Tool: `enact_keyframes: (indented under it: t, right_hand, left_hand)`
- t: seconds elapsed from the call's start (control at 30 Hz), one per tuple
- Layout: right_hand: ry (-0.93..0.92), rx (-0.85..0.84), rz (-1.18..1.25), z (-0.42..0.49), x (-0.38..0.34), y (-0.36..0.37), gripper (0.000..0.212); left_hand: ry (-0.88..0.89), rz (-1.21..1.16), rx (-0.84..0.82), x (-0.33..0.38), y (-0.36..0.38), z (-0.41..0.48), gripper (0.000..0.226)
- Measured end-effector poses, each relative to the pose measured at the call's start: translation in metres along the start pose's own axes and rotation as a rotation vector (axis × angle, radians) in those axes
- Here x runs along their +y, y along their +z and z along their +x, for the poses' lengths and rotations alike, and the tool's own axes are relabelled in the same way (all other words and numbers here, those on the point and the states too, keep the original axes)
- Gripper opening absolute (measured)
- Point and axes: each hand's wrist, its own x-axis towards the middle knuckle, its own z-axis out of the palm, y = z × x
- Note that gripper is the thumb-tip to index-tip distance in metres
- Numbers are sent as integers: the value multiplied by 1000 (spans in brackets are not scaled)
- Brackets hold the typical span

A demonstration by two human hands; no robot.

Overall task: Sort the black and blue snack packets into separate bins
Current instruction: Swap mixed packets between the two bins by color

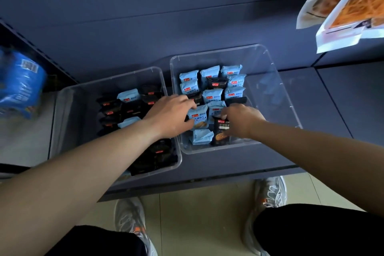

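Two clear plastic bins stand side by side on a dark shelf. The left bin [68, 97] holds mostly black packets [110, 108] and two blue ones [128, 96]. The right bin [270, 72] holds mostly blue packets [209, 72] with a few black ones [217, 82] among them. My left hand [170, 116] reaches over the divide into the right bin, fingers on a blue packet [198, 117], thumb under it. My right hand [242, 120] is closed on a black packet [221, 133] at the bin's front.
Blurred blue packaging [19, 83] sits on a lower shelf at far left. Orange-and-white snack bags [342, 6] hang at top right. My shoes [129, 218] stand on the tiled floor below the shelf edge.
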Motion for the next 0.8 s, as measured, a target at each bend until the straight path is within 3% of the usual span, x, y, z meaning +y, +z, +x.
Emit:
enact_keyframes:
  t: [0.13, 0.43, 0.53, 0.67, 0.8]
  right_hand:
    - [6, -9, 52, 1, 3, 0, 25]
    - [-30, -82, 289, -8, 3, -6, 28]
    - [-32, -35, 268, -16, 2, -31, 33]
    - [-29, 161, 315, -33, -8, -92, 38]
    - [-140, 262, 401, -46, -51, -132, 35]
  left_hand:
    - [-9, -11, 26, -1, -4, 0, 46]
    - [-52, -69, 109, -13, -21, -16, 40]
    - [-103, -77, 119, -29, -29, -34, 39]
    - [-260, -145, 110, -62, -40, -71, 41]
    - [-404, -242, 150, -94, -47, -105, 38]
